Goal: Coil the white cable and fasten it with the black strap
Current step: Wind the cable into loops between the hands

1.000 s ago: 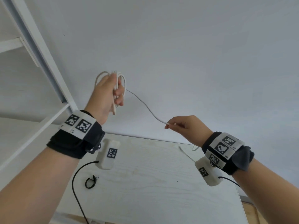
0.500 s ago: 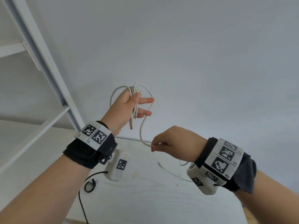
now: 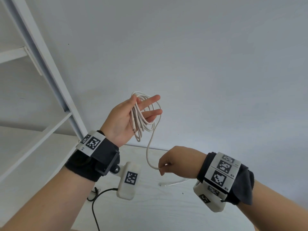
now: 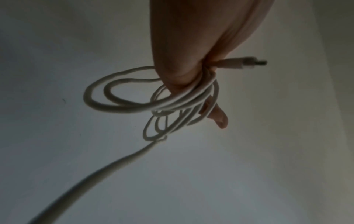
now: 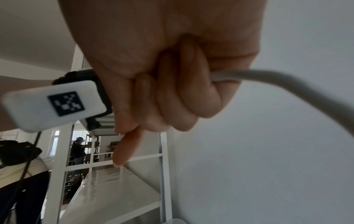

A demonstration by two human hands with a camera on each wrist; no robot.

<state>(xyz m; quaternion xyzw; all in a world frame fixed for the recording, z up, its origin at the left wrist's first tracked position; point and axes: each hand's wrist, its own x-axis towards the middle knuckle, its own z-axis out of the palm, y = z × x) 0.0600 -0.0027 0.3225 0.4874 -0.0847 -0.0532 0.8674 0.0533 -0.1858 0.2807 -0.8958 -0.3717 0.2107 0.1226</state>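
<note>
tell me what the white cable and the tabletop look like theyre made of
White cable: probably a matte rubbery or plastic jacket; it bends into soft, loose loops in the left hand without kinking, and its plug ends in a metal-looking tip. Table: pale wood or a wood-look laminate, judging by faint grain lines; which of the two cannot be told.

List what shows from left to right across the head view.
White shelf frame → black strap on the table → left hand → coiled white cable → right hand
</note>
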